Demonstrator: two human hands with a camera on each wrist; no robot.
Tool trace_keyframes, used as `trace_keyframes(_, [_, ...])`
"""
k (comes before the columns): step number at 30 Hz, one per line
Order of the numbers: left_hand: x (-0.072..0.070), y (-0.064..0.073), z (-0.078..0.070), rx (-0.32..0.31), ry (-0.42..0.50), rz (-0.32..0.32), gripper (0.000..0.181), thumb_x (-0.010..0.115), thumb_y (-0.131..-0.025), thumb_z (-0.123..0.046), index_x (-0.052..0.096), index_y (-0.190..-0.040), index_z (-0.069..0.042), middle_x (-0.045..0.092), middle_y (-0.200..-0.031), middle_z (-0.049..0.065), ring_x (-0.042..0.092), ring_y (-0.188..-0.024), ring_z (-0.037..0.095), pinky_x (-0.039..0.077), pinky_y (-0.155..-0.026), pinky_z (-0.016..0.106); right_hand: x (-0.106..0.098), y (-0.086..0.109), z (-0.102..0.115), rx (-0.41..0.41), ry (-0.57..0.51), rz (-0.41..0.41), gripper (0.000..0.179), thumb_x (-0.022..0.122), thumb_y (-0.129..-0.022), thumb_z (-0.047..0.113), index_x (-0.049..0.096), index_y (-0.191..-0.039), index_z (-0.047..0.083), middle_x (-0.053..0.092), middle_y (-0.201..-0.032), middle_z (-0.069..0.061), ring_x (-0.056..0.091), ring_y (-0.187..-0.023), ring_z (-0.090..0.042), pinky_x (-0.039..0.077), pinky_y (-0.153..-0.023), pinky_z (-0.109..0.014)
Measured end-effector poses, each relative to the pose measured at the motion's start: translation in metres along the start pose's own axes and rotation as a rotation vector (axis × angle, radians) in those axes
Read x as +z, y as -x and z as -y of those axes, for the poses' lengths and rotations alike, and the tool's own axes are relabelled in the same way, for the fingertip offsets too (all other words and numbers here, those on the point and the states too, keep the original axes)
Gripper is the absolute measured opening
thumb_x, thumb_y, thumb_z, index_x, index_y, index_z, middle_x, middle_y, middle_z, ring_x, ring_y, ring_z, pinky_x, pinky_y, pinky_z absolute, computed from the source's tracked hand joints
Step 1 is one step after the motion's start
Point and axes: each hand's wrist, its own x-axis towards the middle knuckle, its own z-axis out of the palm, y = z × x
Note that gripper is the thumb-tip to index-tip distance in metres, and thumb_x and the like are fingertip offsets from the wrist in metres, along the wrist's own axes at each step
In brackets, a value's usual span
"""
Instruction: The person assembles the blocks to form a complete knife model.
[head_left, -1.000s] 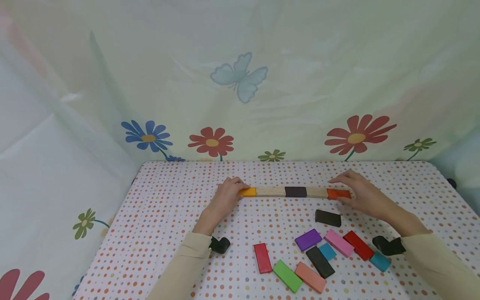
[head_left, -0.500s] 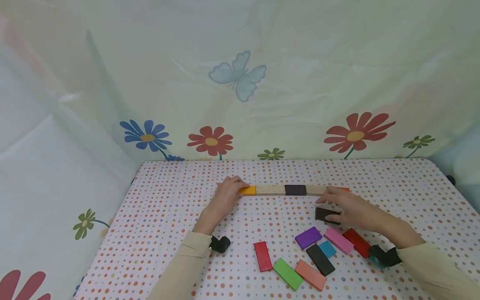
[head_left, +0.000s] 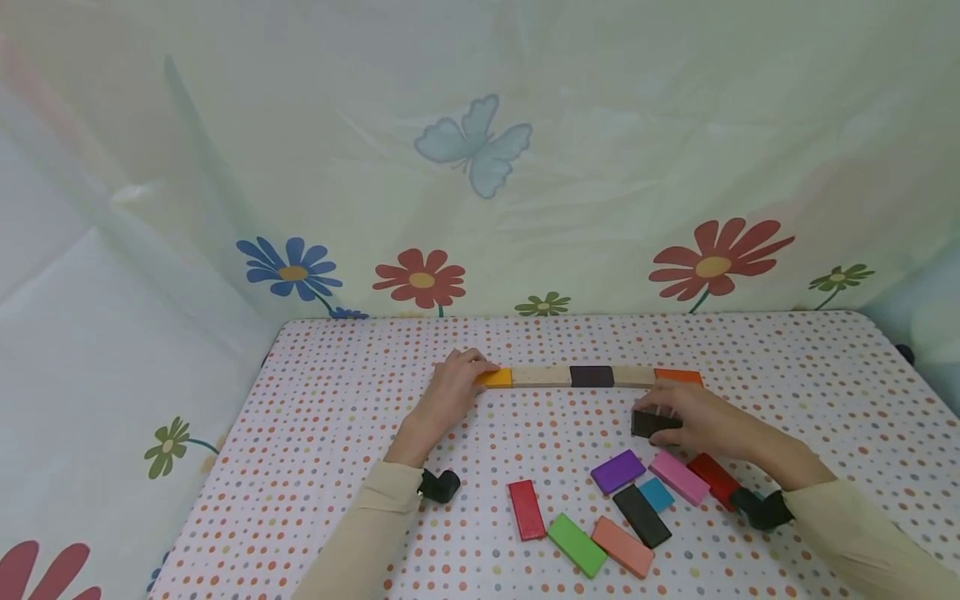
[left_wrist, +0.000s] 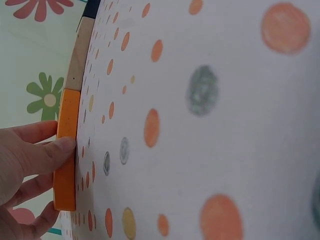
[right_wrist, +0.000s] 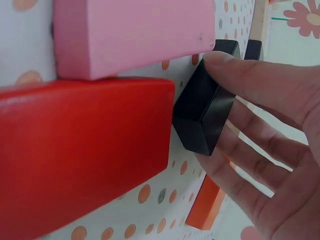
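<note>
My left hand (head_left: 448,390) pinches the yellow-orange block (left_wrist: 67,117) at the left end of a straight row of blocks, thumb on its near side and fingers on its far side. To its right in the row come a bare wooden block (head_left: 542,377), a dark block (head_left: 592,377), another wooden block (head_left: 633,377) and an orange block (head_left: 678,377). My right hand (head_left: 701,418) grips a black block (right_wrist: 195,105) just in front of the row's right end. In the right wrist view, the thumb lies along one side of it and the fingers reach round the other.
Loose blocks lie nearer me: purple (head_left: 618,472), pink (head_left: 679,477), dark red (head_left: 712,481), blue (head_left: 657,495), black (head_left: 642,516), salmon (head_left: 622,547), green (head_left: 577,545) and red (head_left: 527,510). A dotted cloth (head_left: 337,400) covers the table, with a flowered curtain (head_left: 585,167) behind.
My right hand has left the orange block at the row's right end, come toward me and taken hold of the black block. My left hand stays on the yellow-orange block.
</note>
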Motion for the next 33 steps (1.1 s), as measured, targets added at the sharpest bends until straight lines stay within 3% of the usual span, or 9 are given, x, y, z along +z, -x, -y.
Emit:
trace_keyframes(5, [-0.001, -0.001, -0.001, 0.007, -0.001, 0.002, 0.036, 0.077, -0.094, -0.003, 0.075, -0.129, -0.008, 0.069, -0.120, 0.007, 0.060, -0.109, 0.028, 0.055, -0.095, 0.048, 0.001, 0.000, 0.001, 0.026, -0.003, -0.021, 0.042, 0.090, -0.079, 0.003, 0.076, -0.118, -0.002, 0.067, -0.120, -0.020, 0.062, -0.100, -0.029, 0.059, -0.079, -0.042])
trace_keyframes(14, [-0.002, -0.001, 0.000, 0.013, -0.004, 0.004, 0.036, 0.077, -0.094, -0.003, 0.074, -0.129, -0.008, 0.069, -0.120, 0.006, 0.060, -0.109, 0.026, 0.054, -0.096, 0.045, -0.001, -0.001, 0.005, 0.005, 0.034, -0.031, 0.039, 0.091, -0.077, 0.004, 0.078, -0.115, 0.000, 0.069, -0.118, -0.018, 0.065, -0.099, -0.029, 0.061, -0.079, -0.046])
trace_keyframes(18, [-0.001, -0.002, 0.000, 0.013, 0.001, 0.001, 0.036, 0.077, -0.094, -0.004, 0.074, -0.130, -0.009, 0.069, -0.120, 0.006, 0.060, -0.109, 0.027, 0.054, -0.096, 0.046, -0.008, 0.001, 0.006, -0.019, 0.086, -0.127, 0.039, 0.092, -0.076, 0.006, 0.078, -0.112, 0.001, 0.070, -0.115, -0.019, 0.064, -0.108, -0.043, 0.059, -0.085, -0.055])
trace_keyframes(21, [-0.001, -0.002, 0.000, 0.012, 0.004, 0.000, 0.036, 0.077, -0.094, -0.003, 0.074, -0.130, -0.009, 0.069, -0.120, 0.006, 0.060, -0.109, 0.027, 0.054, -0.096, 0.047, -0.018, 0.002, 0.007, -0.074, 0.114, -0.242, 0.040, 0.093, -0.074, 0.004, 0.079, -0.111, 0.001, 0.070, -0.107, -0.015, 0.066, -0.102, -0.039, 0.061, -0.081, -0.049])
trace_keyframes(25, [-0.002, -0.001, 0.001, 0.007, -0.007, 0.001, 0.036, 0.076, -0.095, -0.004, 0.074, -0.130, -0.009, 0.069, -0.120, 0.005, 0.059, -0.109, 0.026, 0.054, -0.095, 0.047, -0.033, -0.002, 0.008, -0.149, 0.141, -0.338, 0.041, 0.094, -0.073, 0.001, 0.078, -0.111, 0.000, 0.068, -0.098, -0.005, 0.063, -0.086, -0.021, 0.057, -0.069, -0.036])
trace_keyframes(28, [-0.003, 0.000, 0.001, 0.003, -0.014, -0.001, 0.036, 0.077, -0.095, -0.004, 0.074, -0.130, -0.010, 0.069, -0.120, 0.005, 0.059, -0.108, 0.026, 0.055, -0.094, 0.046, -0.036, -0.009, 0.013, -0.166, 0.152, -0.358, 0.042, 0.094, -0.073, 0.000, 0.078, -0.112, 0.000, 0.069, -0.098, -0.006, 0.063, -0.087, -0.022, 0.056, -0.069, -0.038])
trace_keyframes(33, [-0.002, 0.001, 0.000, 0.008, 0.004, -0.001, 0.036, 0.077, -0.094, -0.003, 0.075, -0.129, -0.009, 0.069, -0.120, 0.006, 0.061, -0.111, 0.028, 0.054, -0.096, 0.048, -0.029, -0.024, 0.027, -0.164, 0.152, -0.323, 0.041, 0.093, -0.075, 0.000, 0.079, -0.113, 0.002, 0.068, -0.099, -0.005, 0.063, -0.088, -0.022, 0.057, -0.072, -0.042])
